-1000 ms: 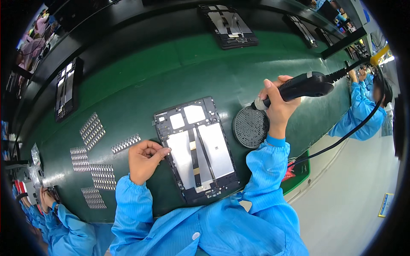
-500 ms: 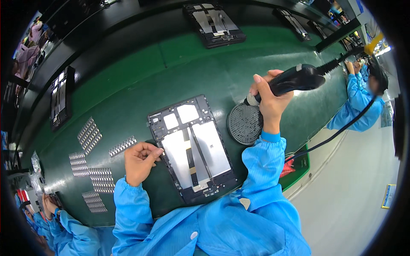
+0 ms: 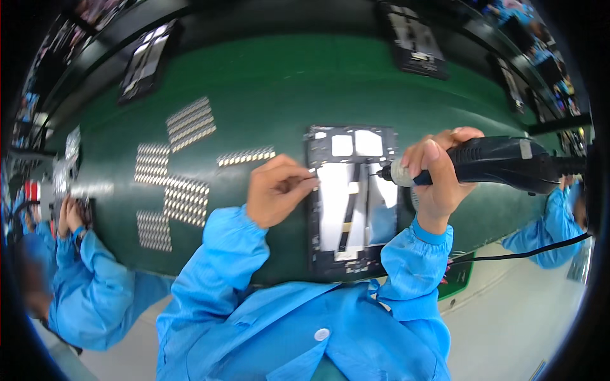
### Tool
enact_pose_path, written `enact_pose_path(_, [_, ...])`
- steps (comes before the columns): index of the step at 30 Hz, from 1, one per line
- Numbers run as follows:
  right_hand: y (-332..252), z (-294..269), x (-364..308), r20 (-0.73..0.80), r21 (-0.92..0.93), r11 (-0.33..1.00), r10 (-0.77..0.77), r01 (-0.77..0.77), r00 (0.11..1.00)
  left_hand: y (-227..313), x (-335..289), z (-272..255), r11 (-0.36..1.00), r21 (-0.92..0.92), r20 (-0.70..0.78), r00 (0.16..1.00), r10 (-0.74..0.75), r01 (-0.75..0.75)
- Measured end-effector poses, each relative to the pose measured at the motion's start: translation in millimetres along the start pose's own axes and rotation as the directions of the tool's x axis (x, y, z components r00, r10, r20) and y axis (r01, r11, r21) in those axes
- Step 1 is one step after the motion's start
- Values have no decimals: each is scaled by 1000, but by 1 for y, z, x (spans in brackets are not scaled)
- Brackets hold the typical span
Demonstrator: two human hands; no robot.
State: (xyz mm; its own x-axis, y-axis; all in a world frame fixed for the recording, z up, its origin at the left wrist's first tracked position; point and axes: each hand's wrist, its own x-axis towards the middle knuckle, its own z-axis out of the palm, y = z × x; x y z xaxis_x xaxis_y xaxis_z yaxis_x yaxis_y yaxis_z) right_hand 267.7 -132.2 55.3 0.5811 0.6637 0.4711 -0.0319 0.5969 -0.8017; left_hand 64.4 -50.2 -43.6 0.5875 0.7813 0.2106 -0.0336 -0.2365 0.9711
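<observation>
An opened tablet body [image 3: 332, 219] lies on the green table in front of me, with silvery panels and a dark ribbon cable inside its black frame. My right hand [image 3: 438, 174] is wrapped round a black electric screwdriver [image 3: 499, 162] with a whitish nose. It is held level, its tip over the tablet's right part. My left hand [image 3: 277, 189] has thumb and forefinger pinched at the tablet's left edge; what is between them, if anything, is too small to make out. A strip of small metallic pieces [image 3: 246, 156] lies just beyond that hand.
Several sheets of small pieces [image 3: 186, 200] lie at the left. A round grey perforated dish [image 3: 415, 199] is mostly hidden behind my right hand. More tablet bodies [image 3: 413, 41] rest on the dark shelf at the back. Co-workers in blue sit left [image 3: 95, 286] and right [image 3: 553, 222].
My right hand has carried the screwdriver left, from above the round dish to over the tablet. The left hand stays pinched at the tablet's left edge. The whole view has turned.
</observation>
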Motion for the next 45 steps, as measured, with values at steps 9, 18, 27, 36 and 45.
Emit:
enact_pose_path(9, [27,53,-17,202,-3,996,89,-90,975,9,-3,-8,993,108,163,986,26,-44])
enact_pose_path(18, [34,55,-19,240,-144,989,75,-41,968,4,-1,-7,996,81,127,991,31,-41])
enact_pose_path(27, [35,62,-18,244,-47,999,38,-28,969,3,1,-11,997,-27,129,990,-64,68])
enact_pose_path(36, [52,68,-7,224,-63,986,162,-152,961,5,7,-29,984,121,168,974,-154,134])
enact_pose_path(45, [48,70,-11,245,0,979,195,-202,950,6,5,-28,991,124,182,981,-65,43])
